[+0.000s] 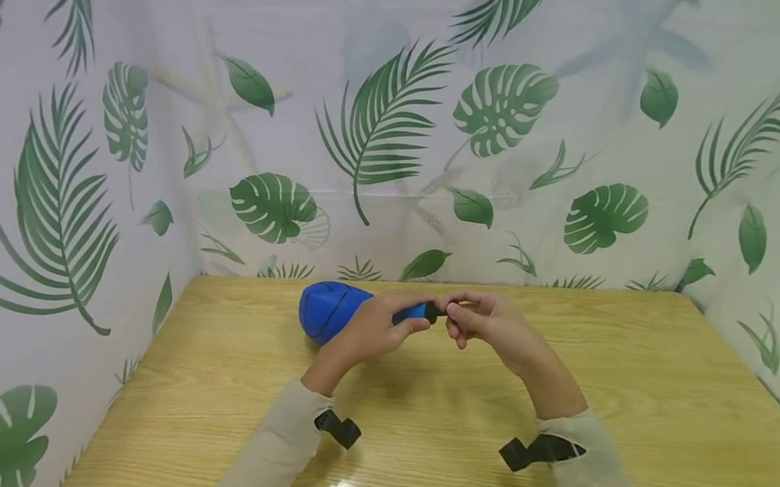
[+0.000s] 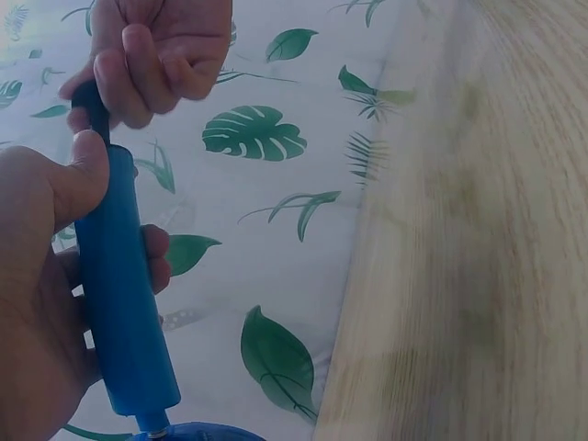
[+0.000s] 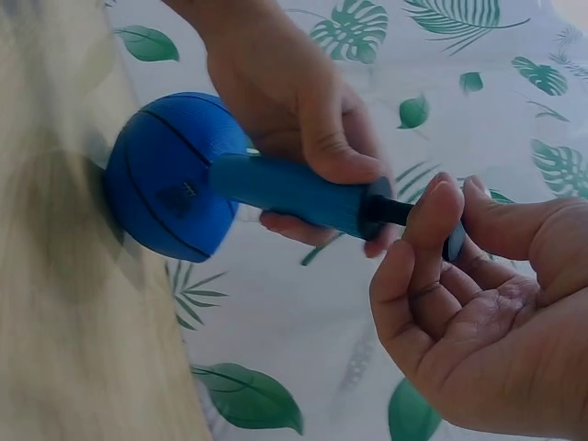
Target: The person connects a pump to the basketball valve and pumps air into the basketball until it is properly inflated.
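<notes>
A blue ball (image 1: 327, 309) with black seams, dented in shape, rests on the wooden table. Joined to it is a blue hand pump (image 2: 129, 303) with a black end cap and a black plunger handle (image 3: 452, 241). My left hand (image 1: 375, 326) grips the pump's barrel, thumb along one side and fingers round the other. With curled fingers and thumb, my right hand (image 1: 489, 329) holds the plunger handle. In the right wrist view the pump's far end meets the ball; the needle itself is barely visible in the left wrist view.
The wooden table (image 1: 456, 447) spreads in front of me. Behind it and at both sides hangs a white curtain (image 1: 396, 160) printed with green leaves. A black wrist strap (image 1: 556, 448) with a camera mount sits on the right sleeve, another on the left.
</notes>
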A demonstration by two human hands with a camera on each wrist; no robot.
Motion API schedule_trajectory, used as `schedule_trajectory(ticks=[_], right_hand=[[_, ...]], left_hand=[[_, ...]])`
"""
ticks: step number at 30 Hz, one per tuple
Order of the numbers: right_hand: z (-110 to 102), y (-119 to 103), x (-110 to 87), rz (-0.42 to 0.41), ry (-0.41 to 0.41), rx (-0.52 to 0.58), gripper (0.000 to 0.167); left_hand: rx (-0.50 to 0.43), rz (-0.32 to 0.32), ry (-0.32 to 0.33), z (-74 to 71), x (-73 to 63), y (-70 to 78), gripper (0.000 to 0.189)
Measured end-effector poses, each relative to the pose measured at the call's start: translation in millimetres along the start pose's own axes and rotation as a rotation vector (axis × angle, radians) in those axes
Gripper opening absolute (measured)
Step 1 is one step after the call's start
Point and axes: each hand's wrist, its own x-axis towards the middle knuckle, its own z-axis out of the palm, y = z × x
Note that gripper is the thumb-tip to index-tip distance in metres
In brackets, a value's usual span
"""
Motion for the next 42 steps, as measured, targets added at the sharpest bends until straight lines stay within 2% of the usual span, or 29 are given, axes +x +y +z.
schedule_trajectory(ticks=[5, 10, 13, 16, 20, 26, 30, 36, 42], right_hand=[[-16.0, -11.5, -10.4, -0.052, 0.011, -0.004, 0.020], [-35.2, -21.8, -25.1, -0.145, 0.022, 0.055, 0.018], [-40.7, -25.8, -30.6, -0.159, 0.022, 0.092, 0.020], [-40.1, -26.1, -30.4, -0.149, 0.028, 0.098, 0.020], [-31.8, -20.6, -22.5, -0.118, 0.066, 0.053, 0.020], [-13.3, -5.9, -6.0, -0.019, 0.059, 0.017, 0.026], [-4.5, 0.9, -0.1, 0.023, 0.065, 0.014, 0.025], [4.1, 5.4, 3.4, 0.054, 0.068, 0.019, 0.021], [3.3, 2.5, 2.1, 0.063, 0.062, -0.016, 0.024]], left_hand=[[-0.018, 0.005, 0.038, -4.6, 0.1, -2.5, 0.034], [-0.007, -0.009, 0.074, -6.5, -1.4, -6.5, 0.036], [0.009, 0.002, 0.068, -5.1, -1.7, -7.2, 0.038], [0.027, 0.013, 0.063, -2.8, -1.8, -5.5, 0.038], [0.048, 0.024, 0.076, 0.1, -0.5, -2.3, 0.036], [0.073, 0.059, 0.079, 7.2, 3.4, -2.3, 0.033], [0.071, 0.074, 0.074, 11.4, 3.5, -1.7, 0.033], [0.080, 0.070, 0.042, 14.3, 2.2, -0.1, 0.040], [0.069, 0.033, 0.023, 11.7, 1.4, 0.2, 0.042]])
